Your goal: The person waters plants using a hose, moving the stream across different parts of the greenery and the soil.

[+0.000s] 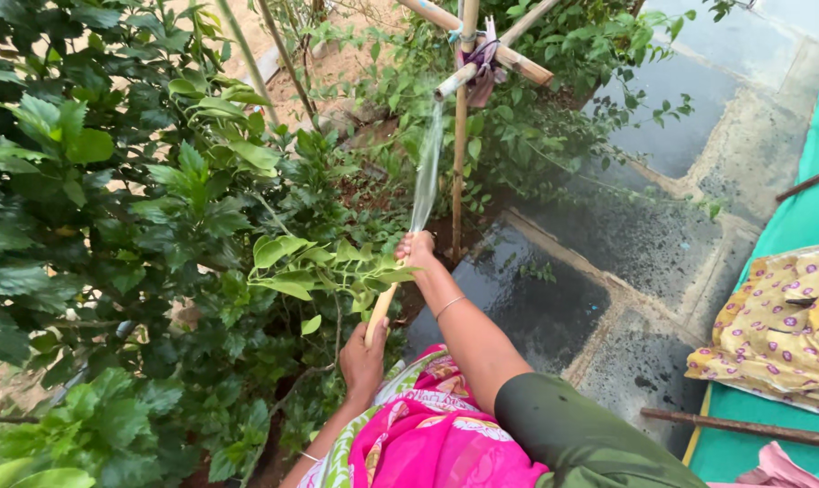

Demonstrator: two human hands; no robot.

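Beside wet stone paving (554, 307), both hands (416, 246) grip a hose (380, 312) among shrubs (156, 226).

No packages, labels, signs or screens.

The hose (381, 309) shows only as a short tan length between the two hands — its nozzle end is buried inside the right hand (416, 248), so how the fingers close on it cannot be told. Its lower end vanishes under the left hand (362, 360), whose palm faces away. Just left of the right hand, pale green leaves (312, 267) cover part of the hose and thumb. Above the right hand the water jet (426, 172) blurs into a streak; where it lands is unclear. Far right of the hands, the patterned yellow cloth (780, 325) and green tarp (807, 217) run off the edge — as does the person's own body below.
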